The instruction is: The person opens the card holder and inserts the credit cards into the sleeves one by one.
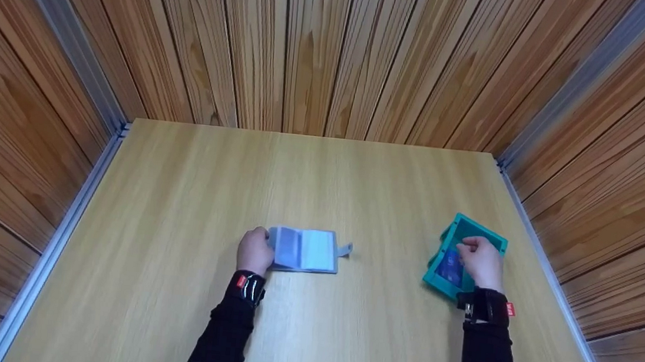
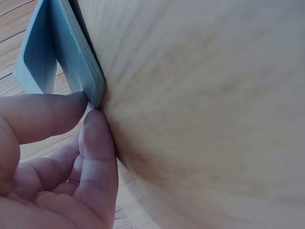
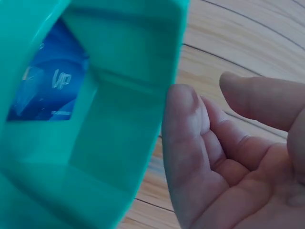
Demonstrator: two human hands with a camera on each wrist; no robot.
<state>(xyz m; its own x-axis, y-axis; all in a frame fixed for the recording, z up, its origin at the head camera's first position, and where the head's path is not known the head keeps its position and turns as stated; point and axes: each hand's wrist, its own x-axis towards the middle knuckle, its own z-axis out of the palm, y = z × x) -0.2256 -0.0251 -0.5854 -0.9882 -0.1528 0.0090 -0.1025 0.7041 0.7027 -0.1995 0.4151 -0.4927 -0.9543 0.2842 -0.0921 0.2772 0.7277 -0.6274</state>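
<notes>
A light blue card holder [image 1: 317, 251] lies unfolded on the table, its clear sleeves showing and a small strap at its right side. At its left edge my left hand [image 1: 255, 250] pinches the cover between thumb and forefinger; in the left wrist view the holder's panels [image 2: 76, 55] stand partly apart. Over the teal plastic box [image 1: 437, 282] is my right hand [image 1: 483, 263], its thumb and forefinger apart with nothing between them in the right wrist view. A dark blue card [image 1: 449, 268] with white lettering lies inside the box, partly hidden by the hand in the head view.
The pale wooden table [image 1: 366, 339] carries the holder and, to the right, the box. Wood-plank walls [image 1: 311, 56] with metal corner rails [image 1: 77, 21] enclose it at the back and both sides. The box stands near the right edge.
</notes>
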